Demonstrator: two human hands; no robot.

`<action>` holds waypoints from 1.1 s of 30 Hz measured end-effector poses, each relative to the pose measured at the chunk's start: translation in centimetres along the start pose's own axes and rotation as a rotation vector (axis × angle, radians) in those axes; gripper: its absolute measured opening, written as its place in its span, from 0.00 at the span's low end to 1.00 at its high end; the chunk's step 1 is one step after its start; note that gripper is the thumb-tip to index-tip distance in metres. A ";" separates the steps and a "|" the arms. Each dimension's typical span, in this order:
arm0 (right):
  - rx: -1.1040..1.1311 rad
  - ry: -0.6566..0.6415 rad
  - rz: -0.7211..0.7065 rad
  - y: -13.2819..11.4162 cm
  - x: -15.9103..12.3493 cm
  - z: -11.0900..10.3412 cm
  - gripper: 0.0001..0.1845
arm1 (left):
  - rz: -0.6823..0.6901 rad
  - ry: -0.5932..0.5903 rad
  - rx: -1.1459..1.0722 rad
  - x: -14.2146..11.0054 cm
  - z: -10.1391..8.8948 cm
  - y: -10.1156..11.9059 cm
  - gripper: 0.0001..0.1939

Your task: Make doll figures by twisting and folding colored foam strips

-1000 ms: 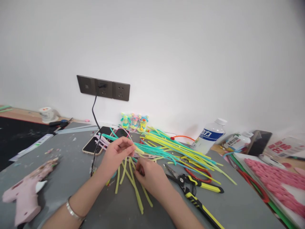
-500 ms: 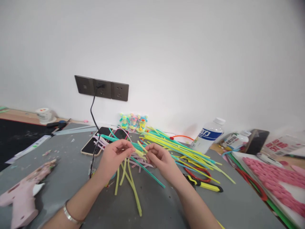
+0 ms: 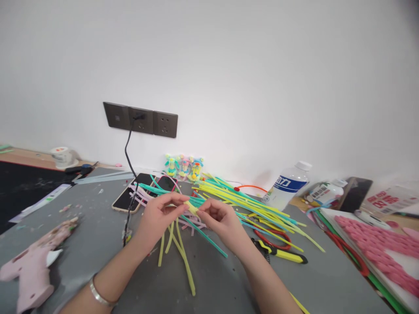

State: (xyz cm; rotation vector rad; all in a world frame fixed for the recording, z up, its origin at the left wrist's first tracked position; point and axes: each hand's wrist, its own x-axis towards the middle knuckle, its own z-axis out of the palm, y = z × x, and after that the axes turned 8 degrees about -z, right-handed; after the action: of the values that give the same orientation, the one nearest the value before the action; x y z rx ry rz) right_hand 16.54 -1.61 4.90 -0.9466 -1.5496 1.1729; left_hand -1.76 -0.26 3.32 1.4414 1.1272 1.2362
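Observation:
My left hand (image 3: 160,220) pinches one end of a short, coiled or folded pale yellow pipe cleaner (image 3: 192,207). Thumb and fingertips of my right hand (image 3: 224,222) close on its other end, so the piece spans the small gap between both hands. Its exact shape is partly covered by the fingers. Below my left hand, several loose yellow pipe cleaners (image 3: 183,257) hang or lie on the grey table. A teal pipe cleaner (image 3: 209,241) runs between my wrists. Behind the hands lies a pile of yellow and teal pipe cleaners (image 3: 242,198).
Three small fuzzy figures (image 3: 185,168) stand against the wall. A pink glue gun (image 3: 31,270) lies at the left, near two phones (image 3: 122,200) and a black cable (image 3: 130,159). At right are yellow-black cutters (image 3: 284,255), a bottle (image 3: 288,185) and a pink braided piece (image 3: 369,244).
My right hand has risen from the hanging yellow strands and moved up beside my left hand. It has taken hold of the short yellow piece; the teal strand is uncovered.

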 end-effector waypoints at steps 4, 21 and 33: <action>-0.020 -0.001 -0.016 0.1 -0.1 -0.1 0.17 | -0.001 -0.031 -0.016 0.0 0.0 0.0 0.09; 0.046 0.001 0.005 0.5 -0.1 -0.6 0.16 | -0.035 -0.041 -0.074 0.5 -0.3 -0.6 0.06; -0.031 0.053 0.037 0.0 -0.1 -0.2 0.11 | 0.071 0.012 0.023 -0.3 0.0 0.2 0.02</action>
State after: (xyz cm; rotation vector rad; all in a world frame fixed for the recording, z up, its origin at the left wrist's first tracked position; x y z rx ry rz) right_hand 16.81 -1.68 4.91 -1.0232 -1.5171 1.1438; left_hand -1.72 -0.56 3.45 1.5040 1.1097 1.2864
